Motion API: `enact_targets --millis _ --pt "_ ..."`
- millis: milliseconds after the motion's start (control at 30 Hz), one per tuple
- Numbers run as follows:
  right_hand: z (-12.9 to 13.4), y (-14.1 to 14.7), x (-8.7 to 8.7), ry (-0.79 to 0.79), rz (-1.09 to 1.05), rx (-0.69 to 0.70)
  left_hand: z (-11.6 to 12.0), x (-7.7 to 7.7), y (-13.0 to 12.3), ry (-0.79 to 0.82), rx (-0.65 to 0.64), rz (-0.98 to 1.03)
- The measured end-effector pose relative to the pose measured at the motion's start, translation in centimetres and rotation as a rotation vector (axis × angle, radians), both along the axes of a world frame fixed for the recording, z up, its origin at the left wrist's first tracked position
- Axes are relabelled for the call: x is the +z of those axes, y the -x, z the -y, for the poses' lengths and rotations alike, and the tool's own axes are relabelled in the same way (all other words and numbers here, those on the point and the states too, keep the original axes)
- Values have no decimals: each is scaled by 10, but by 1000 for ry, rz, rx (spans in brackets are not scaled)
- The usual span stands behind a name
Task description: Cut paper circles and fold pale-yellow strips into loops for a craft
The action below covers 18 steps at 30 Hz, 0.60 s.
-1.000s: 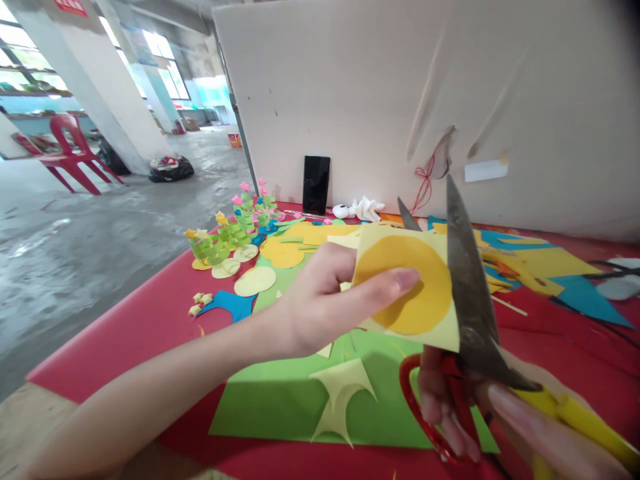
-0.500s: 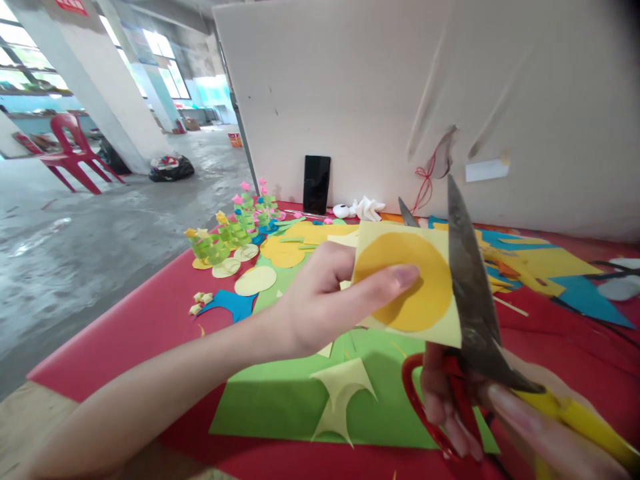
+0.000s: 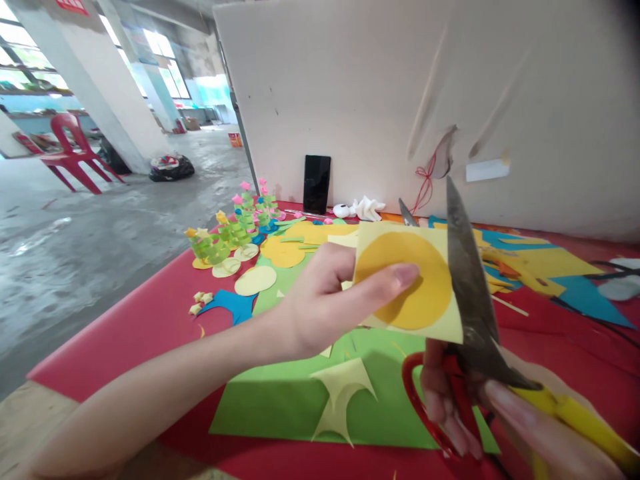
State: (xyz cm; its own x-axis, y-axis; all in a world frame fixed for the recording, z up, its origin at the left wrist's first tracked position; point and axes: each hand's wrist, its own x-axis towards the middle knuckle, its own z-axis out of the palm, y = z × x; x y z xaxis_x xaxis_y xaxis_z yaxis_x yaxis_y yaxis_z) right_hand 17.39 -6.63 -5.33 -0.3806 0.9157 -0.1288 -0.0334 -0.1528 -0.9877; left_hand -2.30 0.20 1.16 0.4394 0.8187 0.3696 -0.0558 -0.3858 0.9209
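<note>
My left hand pinches a pale yellow paper square together with a darker yellow paper circle, its thumb pressed flat on the circle. My right hand grips scissors with one red and one yellow handle. Their blades are spread, one in front of the square's right edge and the other behind it, its tip showing above. Below the hands, a pale yellow offcut with curved edges lies on a green sheet.
Curly paper plants and paper discs stand at the left. A black phone leans on the white board. Blue and yellow scraps lie at the right on the red table covering. A red chair stands beyond.
Almost nothing differs. The paper square and the scissors have shifted very slightly; both hands keep their hold.
</note>
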Motion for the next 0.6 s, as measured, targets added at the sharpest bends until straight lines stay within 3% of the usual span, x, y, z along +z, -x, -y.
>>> enact_targets --millis 233,600 --pt "-3 1 2 18 -18 40 2 -2 -3 25 -39 38" --pt "1 4 1 -25 84 -89 2 -1 -4 -36 -44 51"
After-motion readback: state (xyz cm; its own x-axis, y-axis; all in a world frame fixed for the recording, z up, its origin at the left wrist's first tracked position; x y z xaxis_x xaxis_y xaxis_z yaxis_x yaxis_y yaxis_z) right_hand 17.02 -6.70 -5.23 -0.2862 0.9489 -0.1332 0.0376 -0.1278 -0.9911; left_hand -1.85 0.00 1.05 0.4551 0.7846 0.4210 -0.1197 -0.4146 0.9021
